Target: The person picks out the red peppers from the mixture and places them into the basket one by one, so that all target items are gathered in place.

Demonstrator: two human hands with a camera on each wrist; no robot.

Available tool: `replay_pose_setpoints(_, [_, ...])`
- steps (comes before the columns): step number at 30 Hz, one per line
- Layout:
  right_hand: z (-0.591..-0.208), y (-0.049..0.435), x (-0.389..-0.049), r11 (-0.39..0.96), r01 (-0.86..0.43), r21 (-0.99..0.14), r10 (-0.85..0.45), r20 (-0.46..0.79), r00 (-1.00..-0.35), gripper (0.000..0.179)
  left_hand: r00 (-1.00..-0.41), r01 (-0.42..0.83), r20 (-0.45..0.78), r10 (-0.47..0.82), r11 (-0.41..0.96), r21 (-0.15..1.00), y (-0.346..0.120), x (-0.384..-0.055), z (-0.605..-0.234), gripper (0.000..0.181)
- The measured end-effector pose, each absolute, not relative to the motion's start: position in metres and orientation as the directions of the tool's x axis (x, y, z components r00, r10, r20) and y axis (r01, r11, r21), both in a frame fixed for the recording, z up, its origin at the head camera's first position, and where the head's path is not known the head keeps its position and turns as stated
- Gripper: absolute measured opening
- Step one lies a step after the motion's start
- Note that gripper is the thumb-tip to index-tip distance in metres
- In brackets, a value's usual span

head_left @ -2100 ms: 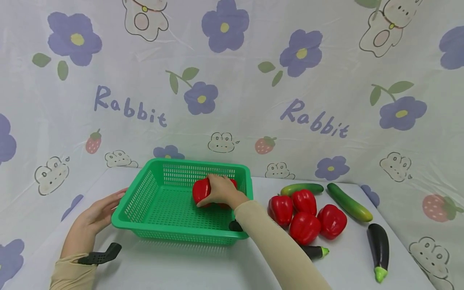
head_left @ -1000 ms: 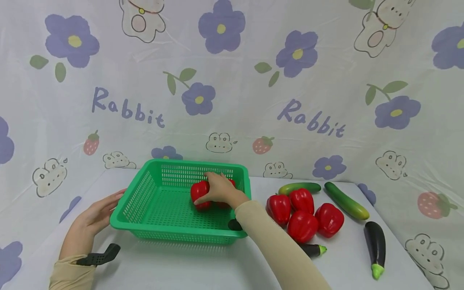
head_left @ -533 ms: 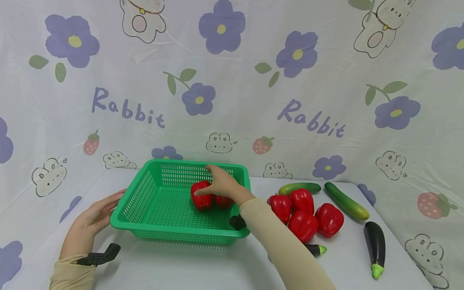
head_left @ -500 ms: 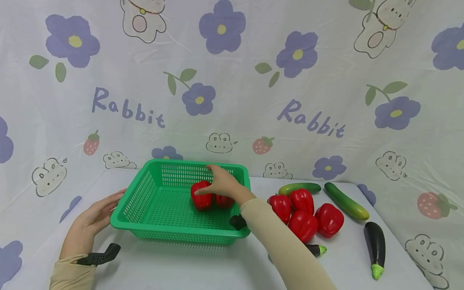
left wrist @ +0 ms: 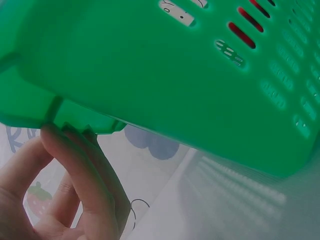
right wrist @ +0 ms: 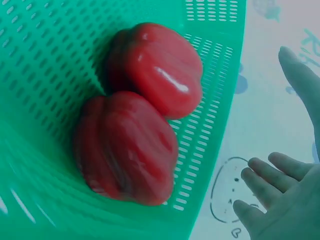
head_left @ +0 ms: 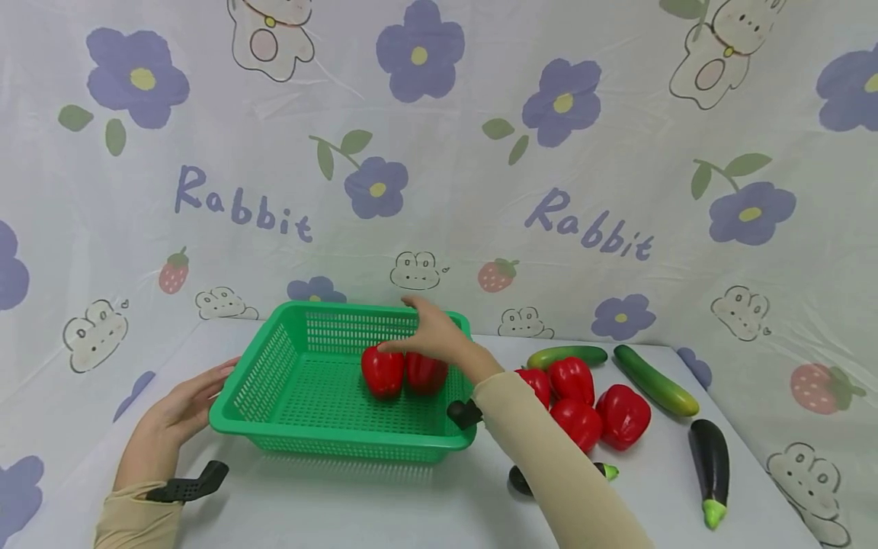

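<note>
A green plastic basket (head_left: pixel 336 433) with slotted sides stands on the white table. My left hand (head_left: pixel 180 410) is at its left rim; in the left wrist view its bent fingers (left wrist: pixel 80 165) hold the rim at their tips. Two red bell peppers lie side by side in the basket's right part, the left pepper (head_left: pixel 382 374) and the right pepper (head_left: pixel 427 376). Just above them my right hand (head_left: pixel 439 335) is spread and holds nothing. The right wrist view shows its fingers (right wrist: pixel 267 182) apart from both peppers.
Right of the basket lie several more red bell peppers (head_left: pixel 624 416), two cucumbers (head_left: pixel 655 380) and an eggplant (head_left: pixel 711 465). A second eggplant (head_left: pixel 521 480) is partly hidden behind my right forearm. A printed cloth (head_left: pixel 453 152) hangs behind the table.
My right hand has let go of the left pepper in the basket and has risen up and to the right. The left hand and basket stay put.
</note>
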State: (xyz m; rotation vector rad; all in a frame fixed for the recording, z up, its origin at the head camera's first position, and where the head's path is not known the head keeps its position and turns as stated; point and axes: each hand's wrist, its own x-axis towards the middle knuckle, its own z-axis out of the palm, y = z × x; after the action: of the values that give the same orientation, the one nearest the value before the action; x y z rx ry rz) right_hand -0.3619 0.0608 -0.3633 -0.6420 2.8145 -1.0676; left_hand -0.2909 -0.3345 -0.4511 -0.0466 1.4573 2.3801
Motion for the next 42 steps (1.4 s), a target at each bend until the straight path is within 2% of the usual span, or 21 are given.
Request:
replay_pose_setpoints(21, [-0.359, 0.099, -0.35, 0.604, -0.376, -0.703, -0.347, 0.193, -0.918, 0.095, -0.939, -0.311, -0.209, 0.271, -0.42, 0.853, -0.335, -0.29, -0.451, 0.03])
replay_pose_setpoints(30, [-0.361, 0.128, -0.339, 0.581, -0.317, -0.749, -0.284, 0.179, -0.942, 0.097, -0.939, -0.309, -0.202, 0.279, -0.421, 0.853, -0.334, -0.29, -0.449, 0.031])
replay_pose_setpoints(42, [-0.361, 0.165, -0.321, 0.6, -0.284, -0.748, -0.206, 0.198, -0.958, 0.096, -0.937, -0.31, -0.202, 0.284, -0.412, 0.857, -0.334, -0.291, -0.45, 0.032])
